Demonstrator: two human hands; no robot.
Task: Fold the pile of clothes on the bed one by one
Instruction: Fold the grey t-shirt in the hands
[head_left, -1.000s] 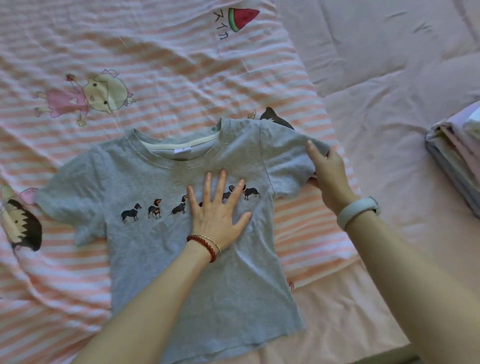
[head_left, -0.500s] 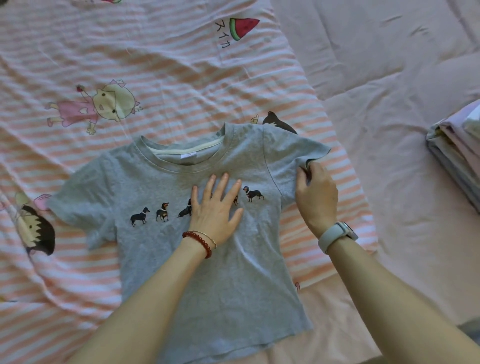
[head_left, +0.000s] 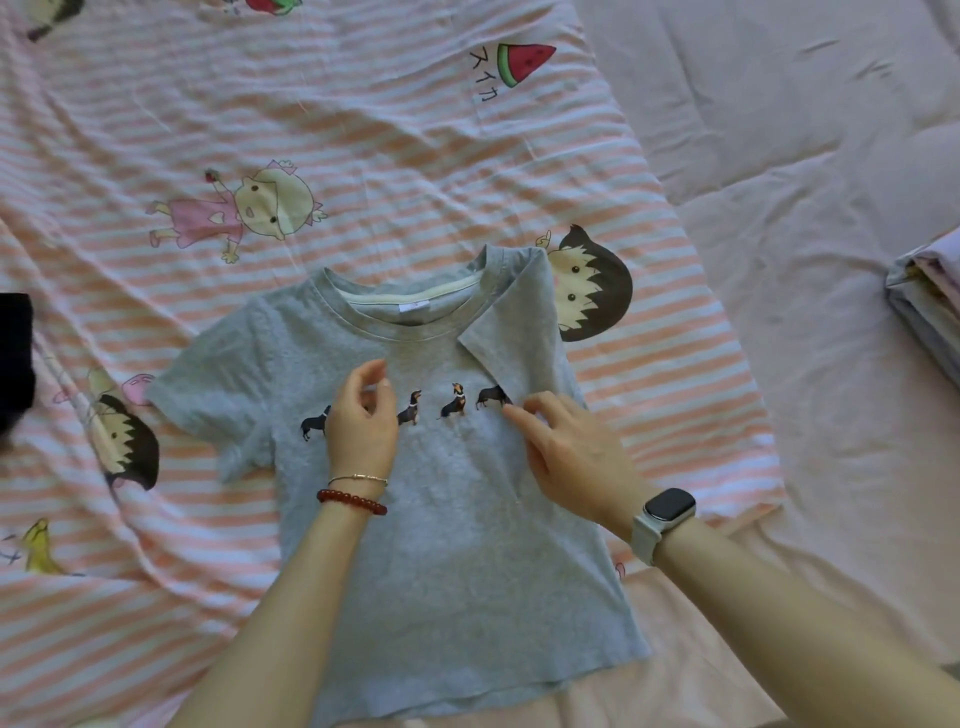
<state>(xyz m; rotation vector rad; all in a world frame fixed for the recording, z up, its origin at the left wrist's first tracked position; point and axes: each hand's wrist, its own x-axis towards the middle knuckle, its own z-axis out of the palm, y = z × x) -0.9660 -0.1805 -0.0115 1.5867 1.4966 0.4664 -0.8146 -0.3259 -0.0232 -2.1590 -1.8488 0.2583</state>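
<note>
Grey T-shirt (head_left: 447, 545) lies face up on the striped cartoon sheet (head_left: 363, 130) covering the bed, its row of small printed dogs (head_left: 457, 402) across the chest. Its right sleeve (head_left: 519, 332) is folded inward over the chest — the left sleeve (head_left: 208, 384) lies spread flat. The right hand (head_left: 576, 457) rests on the shirt just below the folded sleeve, grip released, fingertips (head_left: 514, 413) touching the fabric near the last dog. The left hand (head_left: 361, 426) hovers above the chest print, fingers loosely curled, grasping nothing. A stack of folded laundry (head_left: 930, 306) sits at the bed's right edge — well apart from the shirt.
</note>
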